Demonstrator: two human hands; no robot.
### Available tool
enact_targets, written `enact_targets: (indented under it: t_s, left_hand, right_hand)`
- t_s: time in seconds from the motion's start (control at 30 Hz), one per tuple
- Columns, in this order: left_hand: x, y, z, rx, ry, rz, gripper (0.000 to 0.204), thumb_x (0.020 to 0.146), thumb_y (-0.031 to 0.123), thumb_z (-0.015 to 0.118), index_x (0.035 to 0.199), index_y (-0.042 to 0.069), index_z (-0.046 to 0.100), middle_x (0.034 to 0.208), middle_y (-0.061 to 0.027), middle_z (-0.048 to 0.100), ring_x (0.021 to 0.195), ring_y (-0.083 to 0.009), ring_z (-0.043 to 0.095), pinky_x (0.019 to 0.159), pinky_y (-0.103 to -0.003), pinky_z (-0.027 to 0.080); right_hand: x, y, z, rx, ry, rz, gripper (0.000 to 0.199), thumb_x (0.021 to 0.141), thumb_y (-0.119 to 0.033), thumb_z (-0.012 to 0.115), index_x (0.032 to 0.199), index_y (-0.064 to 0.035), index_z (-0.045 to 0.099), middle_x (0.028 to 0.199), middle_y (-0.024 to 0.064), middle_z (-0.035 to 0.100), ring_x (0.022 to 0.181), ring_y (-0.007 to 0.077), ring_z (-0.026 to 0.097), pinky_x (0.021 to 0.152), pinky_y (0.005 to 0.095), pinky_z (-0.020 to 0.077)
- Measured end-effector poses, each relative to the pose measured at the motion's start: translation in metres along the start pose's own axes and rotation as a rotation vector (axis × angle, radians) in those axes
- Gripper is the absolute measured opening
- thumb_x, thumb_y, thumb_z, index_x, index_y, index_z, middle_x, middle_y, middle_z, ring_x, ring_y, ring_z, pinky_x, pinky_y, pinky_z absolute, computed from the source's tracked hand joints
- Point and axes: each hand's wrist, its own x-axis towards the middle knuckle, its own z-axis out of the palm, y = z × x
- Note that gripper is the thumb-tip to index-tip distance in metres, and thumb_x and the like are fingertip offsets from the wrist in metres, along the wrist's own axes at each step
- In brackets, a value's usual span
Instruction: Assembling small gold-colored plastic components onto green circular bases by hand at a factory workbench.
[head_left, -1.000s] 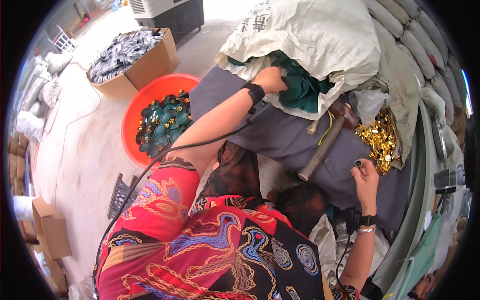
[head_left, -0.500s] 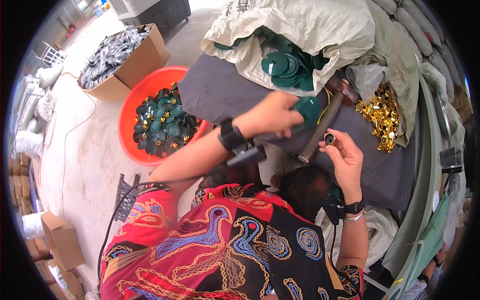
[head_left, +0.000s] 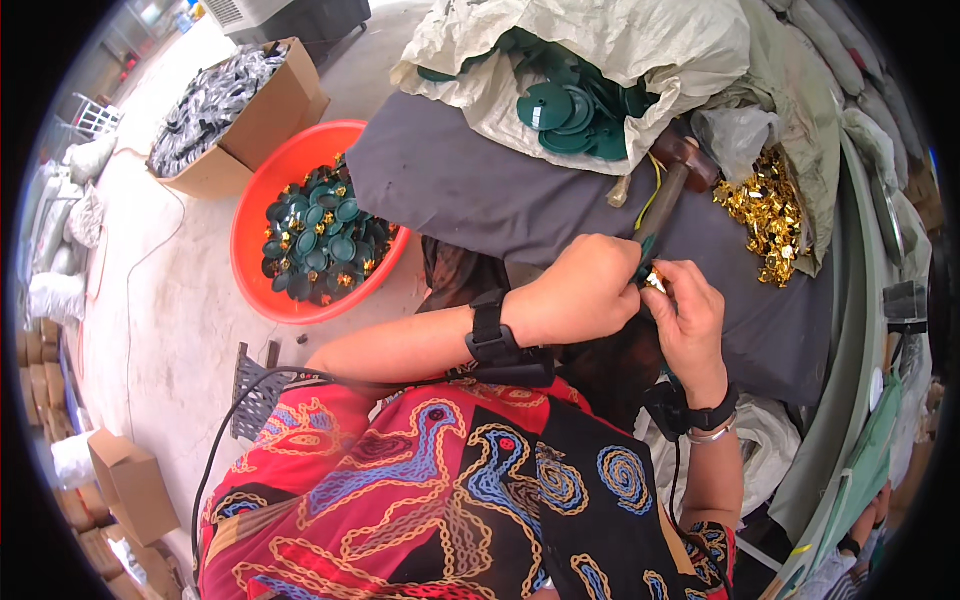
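Observation:
My left hand is closed on a dark green plastic disc, which shows only as a thin edge past the knuckles. Against it, my right hand pinches a small shiny gold fitting between thumb and fingertips. Both hands meet above the grey cloth; where the disc and fitting touch is mostly covered by fingers. Just beyond lies a mallet with a brown head and wooden handle. A heap of gold pieces sits to its right. Green discs spill from a white woven sack at the back.
On the floor at left stands an orange-red basin of green discs with gold pieces. Behind it is a cardboard box full of grey-black parts. A clear plastic bag rests beside the gold heap. A cable runs along my left arm.
My left hand has come right and nearer with the green disc, from beside the sack to my right hand. My right hand still holds the gold fitting in almost the same place.

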Motion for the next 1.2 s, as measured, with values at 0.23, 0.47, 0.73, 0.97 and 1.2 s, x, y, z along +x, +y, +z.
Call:
enact_targets:
  t_s: [0.23, 0.47, 0.73, 0.97, 1.2]
  left_hand:
    - [-0.009, 0.008, -0.001, 0.106, -0.077, 0.159, 0.016, 0.066, 0.000, 0.057, 0.078, -0.003, 0.047, 0.070, -0.0182, 0.050, 0.058, -0.0399, 0.051, 0.051, -0.045, 0.043]
    - [-0.014, -0.012, -0.001, 0.157, -0.016, 0.178, 0.014, 0.068, 0.000, 0.057, 0.082, -0.002, 0.052, 0.067, -0.0143, 0.050, 0.057, -0.0314, 0.055, 0.049, -0.040, 0.043]
    - [0.003, -0.023, -0.045, -0.606, -0.010, -0.608, 0.025, 0.085, 0.005, 0.054, 0.108, -0.003, 0.057, 0.082, -0.0037, 0.062, 0.056, -0.0071, 0.057, 0.049, -0.020, 0.046]
    - [-0.008, -0.057, -0.128, -0.547, 0.352, -0.572, 0.020, 0.083, 0.003, 0.054, 0.101, -0.004, 0.057, 0.079, -0.0094, 0.063, 0.054, -0.0159, 0.062, 0.045, -0.023, 0.049]
    - [-0.068, -0.118, -0.232, -0.305, 0.740, -0.699, 0.017, 0.086, 0.003, 0.052, 0.100, -0.002, 0.060, 0.080, -0.0086, 0.065, 0.052, -0.0128, 0.061, 0.042, -0.021, 0.046]
  right_hand:
    - [-0.002, 0.011, -0.004, 0.821, -0.155, 0.559, 0.014, 0.084, -0.010, 0.065, 0.088, 0.0014, 0.059, 0.075, 0.0080, 0.063, 0.058, 0.0158, 0.060, 0.054, 0.0255, 0.0502]
    - [0.001, 0.010, 0.008, 1.141, -0.147, 0.774, 0.021, 0.089, -0.019, 0.062, 0.090, 0.0011, 0.059, 0.077, 0.0082, 0.063, 0.058, 0.0134, 0.062, 0.051, 0.0236, 0.0516]
    - [0.002, 0.026, 0.004, 0.855, -0.046, 0.628, 0.025, 0.090, -0.018, 0.060, 0.100, 0.0042, 0.059, 0.080, 0.0080, 0.063, 0.062, 0.0109, 0.060, 0.055, 0.0229, 0.0512]
    - [-0.022, 0.074, -0.022, 0.506, 0.239, 0.607, 0.016, 0.088, -0.009, 0.061, 0.099, 0.0019, 0.060, 0.080, 0.0042, 0.062, 0.063, 0.0090, 0.059, 0.055, 0.0219, 0.0495]
    - [-0.066, 0.147, -0.051, 0.287, 0.378, 0.652, 0.017, 0.089, -0.011, 0.060, 0.100, 0.0026, 0.059, 0.078, 0.0024, 0.059, 0.059, 0.0066, 0.055, 0.051, 0.0197, 0.0460]
